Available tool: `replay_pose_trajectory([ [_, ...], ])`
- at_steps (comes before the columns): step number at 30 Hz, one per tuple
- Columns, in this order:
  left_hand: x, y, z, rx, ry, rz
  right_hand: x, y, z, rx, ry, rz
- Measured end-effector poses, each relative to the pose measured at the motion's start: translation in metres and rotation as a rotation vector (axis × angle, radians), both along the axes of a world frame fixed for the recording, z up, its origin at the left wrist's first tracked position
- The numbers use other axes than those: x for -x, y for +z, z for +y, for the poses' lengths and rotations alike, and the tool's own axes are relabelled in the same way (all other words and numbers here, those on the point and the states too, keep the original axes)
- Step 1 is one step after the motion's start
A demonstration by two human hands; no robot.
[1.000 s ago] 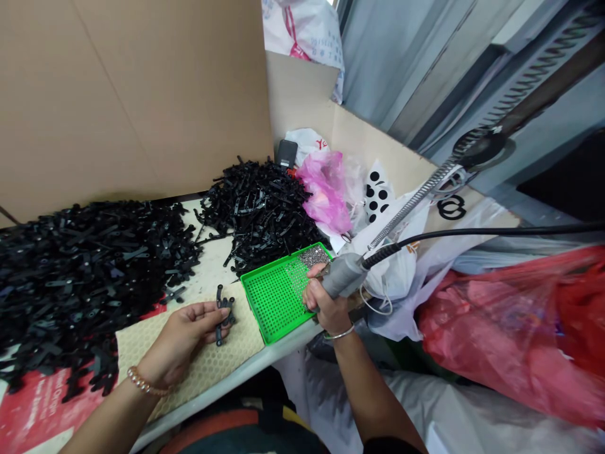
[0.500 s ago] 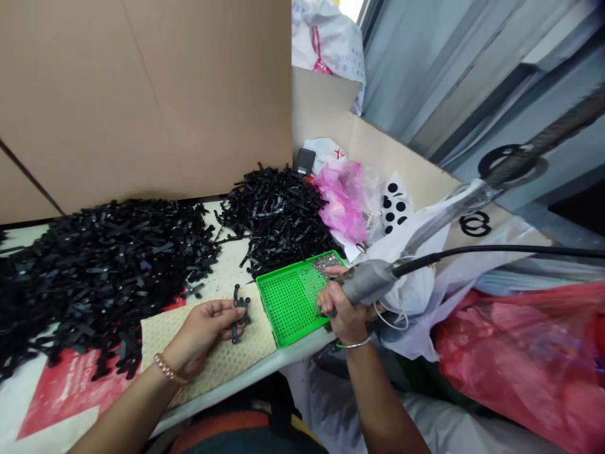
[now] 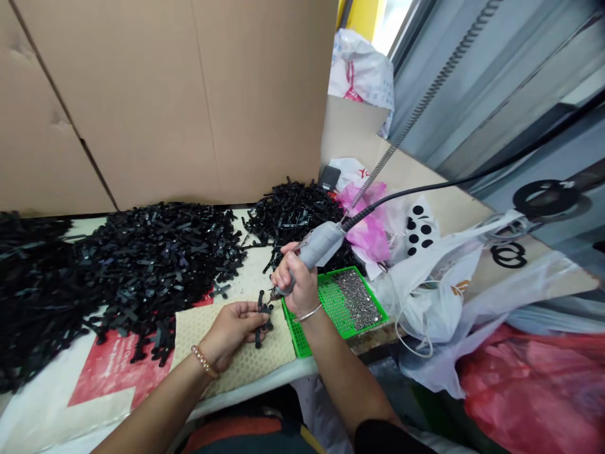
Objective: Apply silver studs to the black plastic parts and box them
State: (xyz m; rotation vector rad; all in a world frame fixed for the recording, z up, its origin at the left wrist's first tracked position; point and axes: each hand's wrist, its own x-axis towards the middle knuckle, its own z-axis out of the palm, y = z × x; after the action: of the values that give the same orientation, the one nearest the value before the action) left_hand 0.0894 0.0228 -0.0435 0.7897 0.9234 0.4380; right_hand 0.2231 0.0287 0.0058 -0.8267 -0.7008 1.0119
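left grip (image 3: 231, 334): narrow, pinching black plastic pieces (image 3: 262, 318) over honeycomb mat (image 3: 278, 353) | right grip (image 3: 295, 284): closed around grey rotary handpiece (image 3: 321, 246), its tip just beside the pieces | green perforated tray (image 3: 299, 334) right of the mat on bench (image 3: 250, 271)

Even, fairly bright light lay over the bench (image 3: 253, 265), and daylight blew out at the window gap (image 3: 390, 19) beyond its far corner. The wide lens bowed the cardboard partition (image 3: 189, 94) near the edges, and the black plastic pieces (image 3: 161, 252) looked slightly soft, perhaps from blur.
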Motion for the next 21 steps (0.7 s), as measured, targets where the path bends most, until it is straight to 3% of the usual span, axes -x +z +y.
replay_pose_trajectory([
  [21,0.001,-0.005,0.001,0.01,-0.015,0.014,0.004,-0.011,0.0,0.001,-0.006,0.031],
])
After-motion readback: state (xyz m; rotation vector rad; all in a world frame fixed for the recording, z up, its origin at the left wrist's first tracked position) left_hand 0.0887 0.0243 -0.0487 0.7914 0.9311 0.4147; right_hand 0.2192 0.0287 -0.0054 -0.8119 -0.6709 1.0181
